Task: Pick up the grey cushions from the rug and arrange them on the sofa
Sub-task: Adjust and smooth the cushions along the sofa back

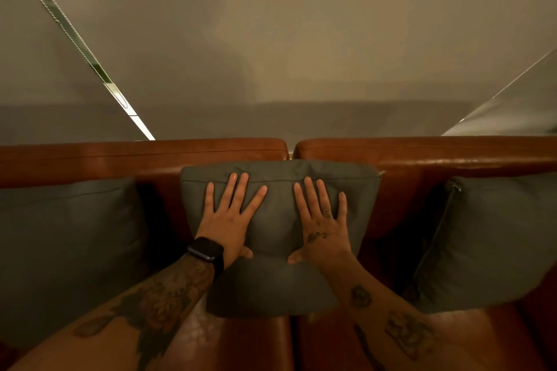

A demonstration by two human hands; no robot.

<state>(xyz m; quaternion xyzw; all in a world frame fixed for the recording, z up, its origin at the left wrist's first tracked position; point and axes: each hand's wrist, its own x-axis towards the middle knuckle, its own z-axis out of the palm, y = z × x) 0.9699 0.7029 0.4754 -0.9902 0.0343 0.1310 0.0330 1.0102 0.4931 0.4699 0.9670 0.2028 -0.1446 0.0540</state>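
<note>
A grey cushion [275,280] leans upright against the backrest of the brown leather sofa [422,153], over the seam between its two back sections. My left hand [230,220] and my right hand [321,220] lie flat on its front, fingers spread, pressing it; neither grips it. A second grey cushion [63,250] stands against the backrest at the left. A third grey cushion [494,238] leans at the right. The rug is out of view.
A plain beige wall [286,39] rises directly behind the sofa back. Roller blinds with a bead chain [60,15] hang at the upper left, and another blind edge [512,105] shows at the right. Bare leather seat [331,346] lies below the middle cushion.
</note>
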